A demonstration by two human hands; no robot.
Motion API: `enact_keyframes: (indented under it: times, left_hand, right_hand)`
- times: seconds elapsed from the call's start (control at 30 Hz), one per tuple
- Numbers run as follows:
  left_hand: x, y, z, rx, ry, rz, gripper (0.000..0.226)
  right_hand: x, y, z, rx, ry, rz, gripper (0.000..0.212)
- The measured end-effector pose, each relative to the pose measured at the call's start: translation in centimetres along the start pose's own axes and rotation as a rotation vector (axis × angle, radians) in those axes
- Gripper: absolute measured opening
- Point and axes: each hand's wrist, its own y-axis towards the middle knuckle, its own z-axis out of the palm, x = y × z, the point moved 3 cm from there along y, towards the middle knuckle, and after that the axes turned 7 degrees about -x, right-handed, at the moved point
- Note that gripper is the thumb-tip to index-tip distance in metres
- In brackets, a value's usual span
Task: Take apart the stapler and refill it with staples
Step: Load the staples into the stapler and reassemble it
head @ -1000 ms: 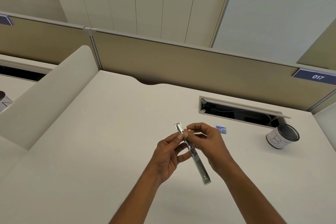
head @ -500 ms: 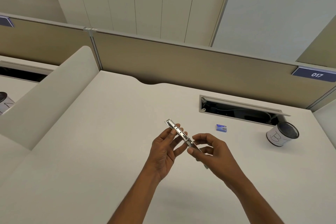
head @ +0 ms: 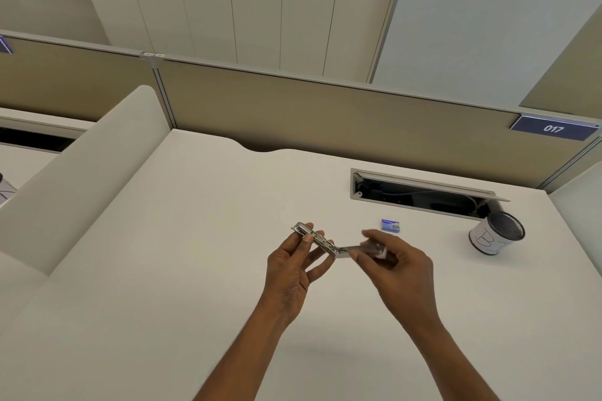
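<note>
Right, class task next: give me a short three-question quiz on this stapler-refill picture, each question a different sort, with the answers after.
1. True or false: the blue staple box is held in the right hand.
2. Multiple choice: what does the left hand grip? A the metal stapler; B a pair of scissors; C nothing.
3. Short answer: what number is on the blue sign on the partition?
Key: 1 false, it lies on the desk, beyond the hands. 2 A. 3 017.
</note>
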Motion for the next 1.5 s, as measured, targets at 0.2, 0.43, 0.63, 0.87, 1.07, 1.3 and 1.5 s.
enact_keyframes:
  times: [0.2,0.43,0.63,0.87,1.07,1.3,1.5]
  left_hand:
    - [0.9,-0.8,0.4,0.043,0.086,-0.002,0.024]
    - [0.7,-2.1,1.4,0.17,0.154,0.035,0.031]
    - [0.9,-1.8,0.9,0.093,0.072,-0.081,0.032]
    - [0.9,-2.1,1.7,0.064,0.22,-0.019,0.042]
    - [1.2,-2.0,1.9,-0.009,0.279,0.045,0.042]
    - [1.5,-2.0,1.5,-0.037,0.298,0.064,0.044]
    - [1.8,-1.9,1.3,-0.059,0.327,0.102,0.039]
  right_hand:
    - [1.9,1.1,1.2,-0.011,-0.062,-0.227,0.04]
    - [1.5,1.3,3.5,0.172,-0.148,-0.303,0.028]
    - [0.9,0.9,4.4,0.194,-0.153,-0.275,0.023]
    - [0.3,0.7,4.7,0.259,-0.191,-0.233,0.016]
    - [0.2,0.5,4.9,0.312,-0.173,-0.19,0.021]
    - [0.0,0.5,5.0,0.317,-0.205,-0.182,0.023]
    - [-0.6,0.6,5.2,0.343,-0.222,-0.185,0.024]
